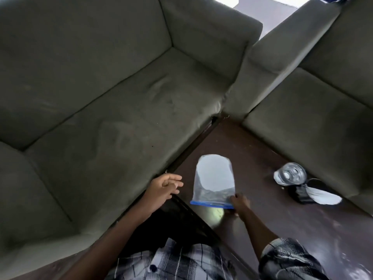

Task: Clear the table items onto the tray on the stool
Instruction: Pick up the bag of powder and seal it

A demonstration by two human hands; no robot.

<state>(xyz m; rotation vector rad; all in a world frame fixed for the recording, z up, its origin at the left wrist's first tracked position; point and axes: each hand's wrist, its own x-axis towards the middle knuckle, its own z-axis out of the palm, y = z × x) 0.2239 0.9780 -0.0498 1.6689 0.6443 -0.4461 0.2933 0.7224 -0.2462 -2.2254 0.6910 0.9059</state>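
A clear zip bag (214, 178) with a blue seal strip lies on the dark brown table (252, 199). My right hand (239, 203) pinches the bag's near right corner at the blue strip. My left hand (164, 190) hovers just left of the bag, over the table's left edge, fingers apart and holding nothing. To the right on the table stand a clear glass (290, 175), a small black object (300, 194) and a white oval piece (323, 197) leaning against it. No tray or stool is in view.
A grey-green sofa (101, 98) runs along the table's left side, and a second sofa (312, 98) runs along its far right side. They meet at the table's far corner. A bright light reflection shows on the tabletop below the bag.
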